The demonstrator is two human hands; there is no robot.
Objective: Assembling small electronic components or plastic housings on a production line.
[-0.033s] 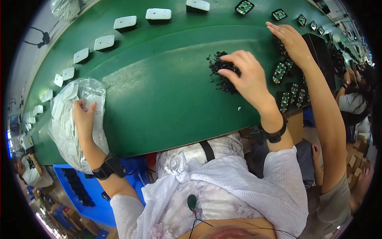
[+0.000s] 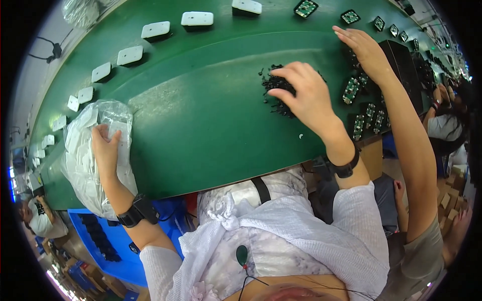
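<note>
My left hand (image 2: 106, 145) rests at a clear plastic bag (image 2: 125, 116) filled with flat white plastic pieces (image 2: 83, 138). Its thumb stands apart from the slightly curled fingers, and no piece is plainly gripped. Over a loose pile of small black parts (image 2: 273, 83) hovers my right hand (image 2: 309, 95), thumb and fingers spread apart with nothing visible between them. The palm hides part of that pile. Beyond it, a co-worker's hand (image 2: 364, 50) reaches over the table near several green circuit boards (image 2: 351, 91).
A curved row of white-topped black housings (image 2: 197, 19) lines the far side of the green table (image 2: 201, 135). Open housings with circuit boards (image 2: 306, 8) continue to the right, near a black box (image 2: 401, 70). A blue bin (image 2: 108, 266) stands below the left edge.
My right hand has shifted slightly left over the black parts, its thumb and fingers a little wider apart. My left hand stays at the bag.
</note>
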